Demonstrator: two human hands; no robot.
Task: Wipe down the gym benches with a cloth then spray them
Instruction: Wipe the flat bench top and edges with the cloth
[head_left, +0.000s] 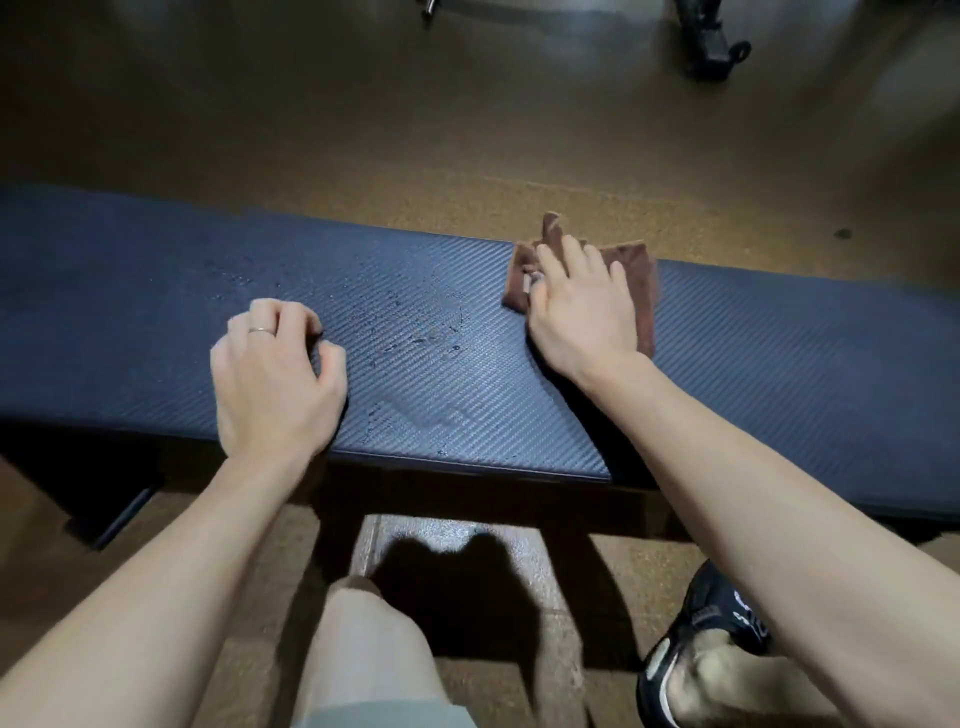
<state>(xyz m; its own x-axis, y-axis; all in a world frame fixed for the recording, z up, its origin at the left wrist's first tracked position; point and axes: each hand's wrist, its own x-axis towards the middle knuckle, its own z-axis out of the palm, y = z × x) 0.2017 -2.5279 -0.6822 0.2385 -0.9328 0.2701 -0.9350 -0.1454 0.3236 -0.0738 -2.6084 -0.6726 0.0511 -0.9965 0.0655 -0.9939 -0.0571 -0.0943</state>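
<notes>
A long gym bench (156, 291) with a dark blue woven-pattern pad runs across the view. Droplets and wet smears (415, 332) lie on its middle. A brown cloth (636, 280) lies on the pad near its far edge. My right hand (576, 306) presses flat on the cloth with spread fingers. My left hand (275, 374) rests on the pad near the front edge, its fingers loosely curled and holding nothing. No spray bottle is in view.
Brown gym floor (363, 119) stretches beyond the bench. Dark equipment with a wheel (711, 47) stands at the far right. Under the bench are its dark frame and a foot bar (117, 519). My knee (363, 639) and a black shoe (701, 639) are close below.
</notes>
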